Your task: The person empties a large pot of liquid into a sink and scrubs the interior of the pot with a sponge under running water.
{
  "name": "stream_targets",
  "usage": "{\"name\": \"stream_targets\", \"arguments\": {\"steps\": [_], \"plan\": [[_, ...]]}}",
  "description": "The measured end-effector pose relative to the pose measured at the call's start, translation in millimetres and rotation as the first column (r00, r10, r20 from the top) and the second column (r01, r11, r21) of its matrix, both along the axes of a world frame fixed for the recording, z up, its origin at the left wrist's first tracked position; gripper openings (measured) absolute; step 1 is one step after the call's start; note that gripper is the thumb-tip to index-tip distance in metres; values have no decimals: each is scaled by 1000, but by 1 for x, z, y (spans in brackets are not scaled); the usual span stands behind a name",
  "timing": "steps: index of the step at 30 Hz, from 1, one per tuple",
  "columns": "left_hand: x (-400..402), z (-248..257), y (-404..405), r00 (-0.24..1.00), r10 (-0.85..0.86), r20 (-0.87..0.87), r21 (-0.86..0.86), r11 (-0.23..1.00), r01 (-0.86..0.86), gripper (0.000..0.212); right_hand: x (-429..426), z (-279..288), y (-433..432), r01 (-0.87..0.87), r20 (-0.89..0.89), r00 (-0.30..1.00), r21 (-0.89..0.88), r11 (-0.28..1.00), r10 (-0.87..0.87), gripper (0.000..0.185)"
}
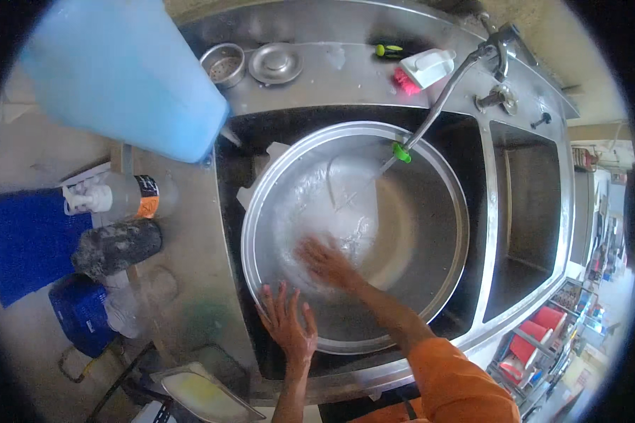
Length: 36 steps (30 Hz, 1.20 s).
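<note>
A large round metal pot point(439, 211) stands inside a sink basin point(465, 158). My left hand point(291, 325) rests on its near-left rim, fingers spread, with nothing held. Inside the pot, my right hand point(325, 261) reaches toward the bottom; it is blurred by motion, and I see no object in it. Water point(344, 185) ripples in the pot. A thin stream falls from the green nozzle point(401, 152) of the metal faucet point(450, 92), which hangs over the far rim.
A tall light-blue plastic container point(137, 79) stands at upper left. A pump bottle point(116, 198) is on the left counter. On the back ledge are a small metal pot point(224, 66), a metal lid point(276, 63) and a pink-bristled white brush point(426, 69). A second basin point(532, 211) adjoins at right.
</note>
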<state>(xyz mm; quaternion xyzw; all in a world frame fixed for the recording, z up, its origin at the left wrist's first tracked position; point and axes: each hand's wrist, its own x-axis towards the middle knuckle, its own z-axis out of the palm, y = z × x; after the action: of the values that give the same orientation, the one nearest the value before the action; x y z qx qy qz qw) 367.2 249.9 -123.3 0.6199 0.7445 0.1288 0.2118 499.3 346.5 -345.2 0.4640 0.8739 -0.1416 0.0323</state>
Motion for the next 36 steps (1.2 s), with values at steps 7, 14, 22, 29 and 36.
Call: {"name": "stream_targets", "arguments": {"steps": [7, 14, 22, 29, 36], "plan": [[10, -6, 10, 997, 81, 5, 116, 990, -81, 23, 81, 27, 67, 761, -183, 649, 151, 631, -739, 66], [10, -3, 11, 999, 39, 32, 95, 995, -42, 18, 63, 40, -28, 228, -127, 963, -80, 970, -237, 67], [34, -6, 11, 997, 38, 62, 104, 994, -44, 23, 18, 2, 102, 505, -240, 842, 39, 862, -483, 65], [18, -1, 6, 998, 56, -3, 124, 991, -55, 23, 77, 27, -3, -19, -386, 923, -68, 997, -9, 71], [44, -5, 7, 999, 34, -25, 163, 986, -29, 24, 140, -3, 108, 356, -208, 921, 105, 929, -330, 63]]}}
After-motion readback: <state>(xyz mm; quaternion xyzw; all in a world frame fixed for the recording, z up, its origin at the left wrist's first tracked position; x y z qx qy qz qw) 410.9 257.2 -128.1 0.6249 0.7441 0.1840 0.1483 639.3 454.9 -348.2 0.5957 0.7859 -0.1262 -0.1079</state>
